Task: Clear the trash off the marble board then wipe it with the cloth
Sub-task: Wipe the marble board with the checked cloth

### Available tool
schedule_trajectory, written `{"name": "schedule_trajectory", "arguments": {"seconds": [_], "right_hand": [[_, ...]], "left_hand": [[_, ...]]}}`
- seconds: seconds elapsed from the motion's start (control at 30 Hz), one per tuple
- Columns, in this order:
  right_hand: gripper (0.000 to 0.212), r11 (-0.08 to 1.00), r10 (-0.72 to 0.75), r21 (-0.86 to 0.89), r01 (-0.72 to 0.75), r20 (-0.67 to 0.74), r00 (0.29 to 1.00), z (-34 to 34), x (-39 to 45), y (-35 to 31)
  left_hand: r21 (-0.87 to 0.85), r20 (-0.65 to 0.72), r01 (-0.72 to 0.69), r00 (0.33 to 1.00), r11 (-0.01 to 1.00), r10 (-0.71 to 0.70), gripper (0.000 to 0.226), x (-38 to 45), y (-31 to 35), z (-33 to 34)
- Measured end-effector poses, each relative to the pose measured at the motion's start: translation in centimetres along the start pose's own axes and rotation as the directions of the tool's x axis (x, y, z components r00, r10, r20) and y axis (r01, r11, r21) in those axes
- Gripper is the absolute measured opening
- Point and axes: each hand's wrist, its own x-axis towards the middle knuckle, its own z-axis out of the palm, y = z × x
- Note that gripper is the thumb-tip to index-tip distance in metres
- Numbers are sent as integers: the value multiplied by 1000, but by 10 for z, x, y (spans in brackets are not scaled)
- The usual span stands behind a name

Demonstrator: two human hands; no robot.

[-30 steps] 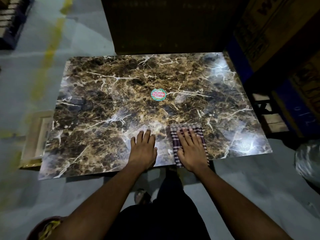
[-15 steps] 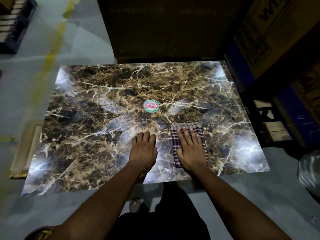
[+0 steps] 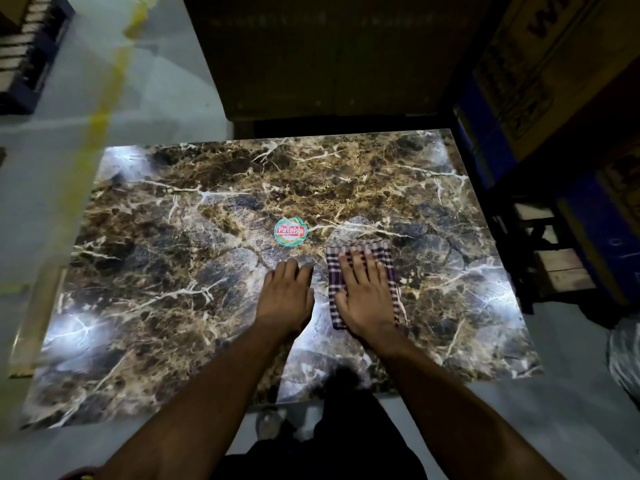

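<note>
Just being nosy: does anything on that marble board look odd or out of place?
Only a round sticker stuck near the middle of the marble board. Otherwise no trash shows; the right hand presses the checked cloth flat, the left hand rests beside it.

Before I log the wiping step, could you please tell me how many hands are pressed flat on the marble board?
2. The left hand lies flat on the bare brown marble board; the right hand beside it presses the checked purple-and-white cloth. None seems hidden.
</note>
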Motion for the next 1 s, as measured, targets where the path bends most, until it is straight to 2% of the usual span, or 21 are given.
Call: {"name": "schedule_trajectory", "arguments": {"seconds": [0.2, 0.33, 0.4, 0.5, 0.6, 0.73, 0.8, 0.9, 1.0], "right_hand": [[75, 983, -183, -5, 183, 13, 983, 0, 0, 20], [76, 999, -34, 25, 35, -30, 999, -8, 43, 22], [76, 999, -9, 50, 10, -20, 1000, -10, 62, 8], [74, 991, -127, 36, 126, 13, 992, -9, 71, 1], [73, 979, -205, 27, 204, 15, 979, -15, 77, 25], [77, 999, -50, -7, 50, 8, 999, -24, 124, 39], [79, 999, -34, 19, 33, 20, 999, -29, 147, 24], [79, 986, -164, 11, 164, 58, 985, -33, 155, 11], [78, 970, -242, 4, 242, 65, 968, -38, 156, 31]], "left_hand": [[-97, 13, 27, 1000, 995, -25, 34, 28, 0, 1], [-103, 12, 51, 999, 993, -50, 45, 44, -2, -3], [-130, 22, 69, 998, 989, -67, 50, 54, -6, 0], [-160, 36, 103, 994, 982, -99, 58, 66, -12, 3], [-169, 23, 109, 994, 980, -106, 58, 79, -15, 1], [-161, 23, 121, 993, 980, -119, 60, 99, -16, -1], [-154, 21, 138, 990, 978, -136, 61, 108, -16, -1], [-147, 16, 158, 987, 976, -158, 61, 121, -17, -1], [-149, 17, 163, 987, 975, -163, 61, 134, -21, -3]]}}
